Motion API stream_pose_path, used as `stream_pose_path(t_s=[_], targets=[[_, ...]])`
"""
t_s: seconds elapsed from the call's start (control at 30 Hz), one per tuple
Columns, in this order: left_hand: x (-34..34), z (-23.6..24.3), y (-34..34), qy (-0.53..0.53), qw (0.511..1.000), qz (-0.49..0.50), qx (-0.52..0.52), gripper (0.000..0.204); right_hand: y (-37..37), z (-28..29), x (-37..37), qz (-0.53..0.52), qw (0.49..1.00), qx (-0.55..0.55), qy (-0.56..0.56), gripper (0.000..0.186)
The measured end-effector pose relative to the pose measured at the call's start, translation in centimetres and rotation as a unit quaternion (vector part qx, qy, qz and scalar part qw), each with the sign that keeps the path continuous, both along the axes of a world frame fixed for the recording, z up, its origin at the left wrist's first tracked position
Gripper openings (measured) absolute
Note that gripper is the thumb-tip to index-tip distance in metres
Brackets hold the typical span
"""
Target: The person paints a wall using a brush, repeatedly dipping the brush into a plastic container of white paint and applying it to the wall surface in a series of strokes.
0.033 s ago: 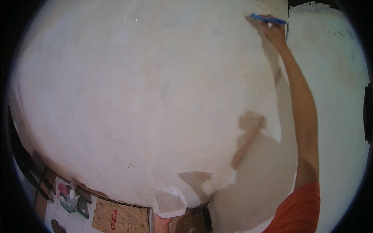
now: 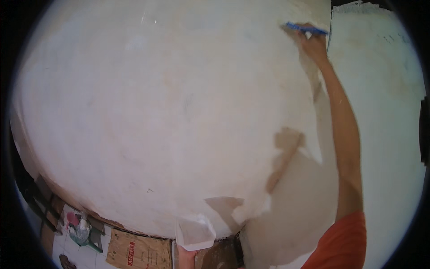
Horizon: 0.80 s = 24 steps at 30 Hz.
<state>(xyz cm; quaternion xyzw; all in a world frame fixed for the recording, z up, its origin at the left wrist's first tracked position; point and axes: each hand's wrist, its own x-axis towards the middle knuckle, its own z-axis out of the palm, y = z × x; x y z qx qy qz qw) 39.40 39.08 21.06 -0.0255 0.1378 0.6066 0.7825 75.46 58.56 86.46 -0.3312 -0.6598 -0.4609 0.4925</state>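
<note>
Item: blue scraper [image 2: 307, 28] held flat to a pale wall [image 2: 170, 112], high at your upper right.

Your right hand [image 2: 313, 45] is closed around the scraper, arm stretched up full, and the blade meets the wall just beside the dark vertical edge. The long axis of the blade runs near level, tilted slightly down to the right, with the working edge facing up the wall. Judged step: smoothing or spreading along the top of the coated area. A next move would call for steady pressure and an even blade angle, as your reach is near its limit. Your left hand [image 2: 186, 259] shows only in part at the bottom edge, under a white tub [image 2: 195, 231] it seems to grip; the fingers are hidden. A brown paper sack [image 2: 136, 251] lies on the tiled floor [image 2: 67, 244] below.
</note>
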Motion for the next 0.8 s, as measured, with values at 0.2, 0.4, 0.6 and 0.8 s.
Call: stream_pose_path(t_s=[0.2, 0.4, 0.6, 0.8], targets=[[-0.6, 1.1, 0.6, 0.012, 1.0, -0.009, 0.013, 0.055, -4.0, -13.2, -2.2, 0.088, 0.949, -0.301, 0.035, 0.02], [1.2, 1.1, 0.6, 0.006, 0.999, -0.035, 0.017, 0.055, -1.4, -1.0, 5.0, 0.056, 0.994, -0.074, 0.06, 0.025], [0.8, 1.1, 0.0, 0.017, 0.999, -0.028, 0.01, 0.055, -2.8, -1.1, 4.4, 0.038, 0.996, 0.001, 0.078, 0.019], [1.7, 1.4, 0.1, 0.015, 0.999, -0.047, 0.015, 0.055, -2.0, -23.9, 5.1, 0.063, 0.99, -0.078, -0.099, 0.016]])
